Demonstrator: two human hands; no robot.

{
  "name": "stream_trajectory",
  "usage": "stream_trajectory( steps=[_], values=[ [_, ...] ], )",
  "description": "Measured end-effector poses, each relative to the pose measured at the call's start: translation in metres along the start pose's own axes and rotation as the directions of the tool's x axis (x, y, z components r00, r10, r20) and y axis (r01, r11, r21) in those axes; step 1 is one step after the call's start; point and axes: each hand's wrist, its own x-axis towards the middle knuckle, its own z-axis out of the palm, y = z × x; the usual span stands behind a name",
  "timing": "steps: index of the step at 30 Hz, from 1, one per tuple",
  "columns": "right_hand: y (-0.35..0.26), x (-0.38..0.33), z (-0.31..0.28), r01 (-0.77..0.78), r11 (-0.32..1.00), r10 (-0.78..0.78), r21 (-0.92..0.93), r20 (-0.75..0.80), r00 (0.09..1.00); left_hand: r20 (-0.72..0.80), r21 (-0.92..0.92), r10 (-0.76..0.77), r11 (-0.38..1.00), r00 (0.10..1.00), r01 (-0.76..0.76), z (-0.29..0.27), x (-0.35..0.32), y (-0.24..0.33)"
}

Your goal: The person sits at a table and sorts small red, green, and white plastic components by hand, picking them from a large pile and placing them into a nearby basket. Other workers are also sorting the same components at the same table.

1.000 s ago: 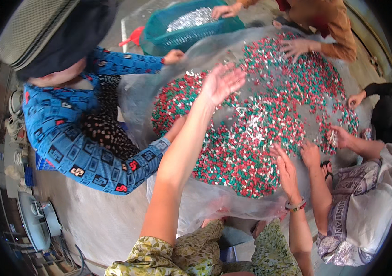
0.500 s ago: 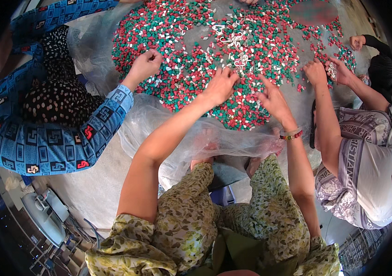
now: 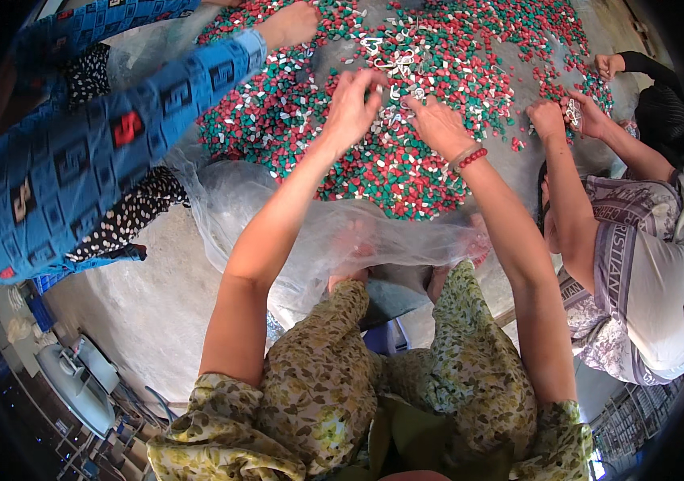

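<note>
Small red, green and white pieces (image 3: 406, 180), pebble-like in shape, lie spread over a low surface in front of me. My left hand (image 3: 350, 106) hovers over them, thumb and fingers apart, with nothing visible in it. Close by on the right, my right hand (image 3: 441, 128) reaches in with fingertips bent together beside some white pieces. Whatever those fingertips hold is too small to make out. Just beyond both hands is a loose cluster of white, hook-like looped pieces (image 3: 396, 61). A red beaded bracelet (image 3: 473, 157) circles my right wrist.
Clear plastic sheeting (image 3: 302, 232) hangs over the near edge, above my feet. On the left, a co-worker's blue patterned sleeve (image 3: 141, 120) stretches across the pile. Another person's hands (image 3: 574, 116) work at the right, one holding white pieces. A dark-sleeved hand (image 3: 611, 66) lies beyond.
Both my hands have moved farther away over the pile and closer together; the left has lifted and opened. The left co-worker's arm has swung forward over the pieces.
</note>
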Motion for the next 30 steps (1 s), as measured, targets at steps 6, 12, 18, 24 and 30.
stream_trajectory(
  steps=[6, 12, 18, 24, 30],
  values=[
    [0.000, -0.045, 0.017, -0.041, 0.989, 0.034, 0.142, 0.052, 0.998, 0.008, 0.365, 0.106, 0.925, 0.994, -0.102, 0.007, 0.012, 0.005],
    [-0.009, -0.074, -0.004, -0.053, 0.943, 0.054, 0.328, 0.007, 0.999, 0.341, 0.520, -0.021, 0.837, 0.940, -0.170, 0.046, -0.014, -0.029],
    [0.002, -0.071, -0.008, 0.003, 0.818, 0.114, 0.575, -0.167, 0.979, 0.309, 0.374, -0.052, 0.925, 0.950, -0.070, 0.041, 0.004, -0.020],
    [0.026, -0.067, -0.013, -0.262, 0.068, 0.209, 0.963, 0.243, 0.947, 0.514, -0.622, -0.319, 0.500, 0.796, 0.602, 0.006, 0.017, 0.004],
    [0.022, -0.069, -0.022, -0.296, -0.321, 0.192, 0.900, 0.367, 0.910, 0.649, -0.670, -0.257, 0.253, 0.716, 0.698, -0.001, 0.015, 0.020]
  ],
)
